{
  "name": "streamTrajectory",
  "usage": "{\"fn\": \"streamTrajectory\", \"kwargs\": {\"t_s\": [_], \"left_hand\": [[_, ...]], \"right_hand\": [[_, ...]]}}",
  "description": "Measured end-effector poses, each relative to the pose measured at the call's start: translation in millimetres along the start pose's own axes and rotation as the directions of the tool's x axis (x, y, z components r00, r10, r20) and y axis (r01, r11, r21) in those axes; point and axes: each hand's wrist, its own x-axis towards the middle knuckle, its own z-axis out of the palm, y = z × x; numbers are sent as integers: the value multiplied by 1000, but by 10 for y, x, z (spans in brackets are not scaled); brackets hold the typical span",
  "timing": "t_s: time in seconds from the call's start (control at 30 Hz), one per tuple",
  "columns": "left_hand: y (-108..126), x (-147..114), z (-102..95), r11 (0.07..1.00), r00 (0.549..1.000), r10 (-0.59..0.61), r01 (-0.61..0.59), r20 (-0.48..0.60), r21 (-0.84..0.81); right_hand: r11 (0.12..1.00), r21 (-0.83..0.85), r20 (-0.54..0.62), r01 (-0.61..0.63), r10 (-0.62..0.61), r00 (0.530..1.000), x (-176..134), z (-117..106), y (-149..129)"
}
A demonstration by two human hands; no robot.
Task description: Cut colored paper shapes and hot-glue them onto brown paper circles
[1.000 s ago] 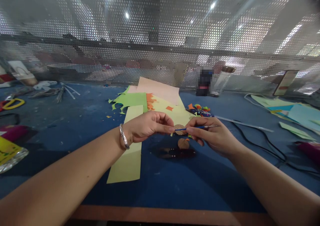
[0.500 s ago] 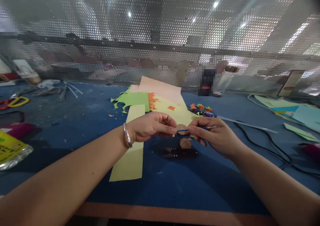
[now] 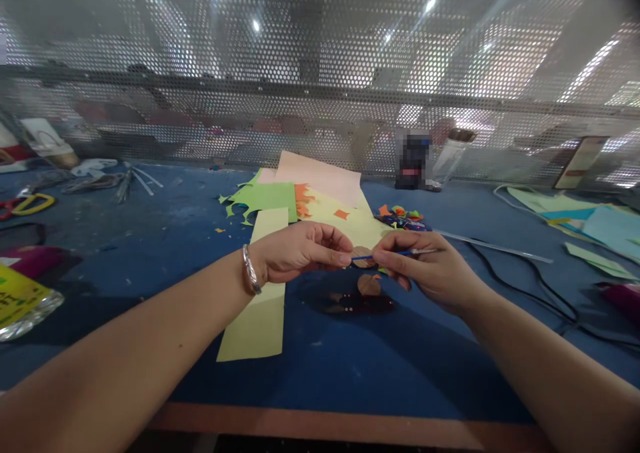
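We grasp the slim blue rod with a pale tip (image 3: 363,258) in both hands: our left hand (image 3: 300,253) pinches one end, our right hand (image 3: 425,269) grips it farther along, above the table's middle. Work looks under way to us: the scalloped green paper sheet (image 3: 274,198) at ten o'clock from the rod is already cut into, while two round tan discs (image 3: 369,285) lie loose; what remains we cannot tell. At six o'clock lies a dark elongated tool (image 3: 357,303); at eight, a long pale-yellow paper strip (image 3: 255,323); at nine, yellow-and-red-handled scissors (image 3: 19,210). The blue tabletop (image 3: 325,379) meets a perforated grey metal screen (image 3: 300,53) at twelve.
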Motion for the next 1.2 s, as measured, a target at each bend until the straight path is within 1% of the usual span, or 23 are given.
{"fn": "streamTrajectory", "kwargs": {"t_s": [0.27,0.53,0.67,0.87,0.97,1.07,1.2], "left_hand": [[6,1,17,1000,1000,8,-8,-25,-7],[-27,11,43,997,997,74,-74,-13,7],[-55,30,22,995,995,103,-103,-4,0],[-78,44,-15,997,997,74,-74,8,-15],[-69,39,-8,995,996,93,-93,-5,-18],[-52,35,9,992,992,126,-126,-20,-20],[-39,32,20,991,992,126,-127,-30,-31]], "right_hand": [[1000,20,-28,-12,12,1000,5,22,-8],[1000,12,-18,-4,4,1000,-2,4,31],[1000,18,-24,9,-9,1000,-2,-1,36],[1000,-4,-15,13,-13,1000,4,-4,36],[1000,-6,-17,17,-17,1000,5,-4,35],[999,30,-18,13,-12,1000,2,-4,34],[997,77,-23,13,-11,1000,-6,-8,40]]}}
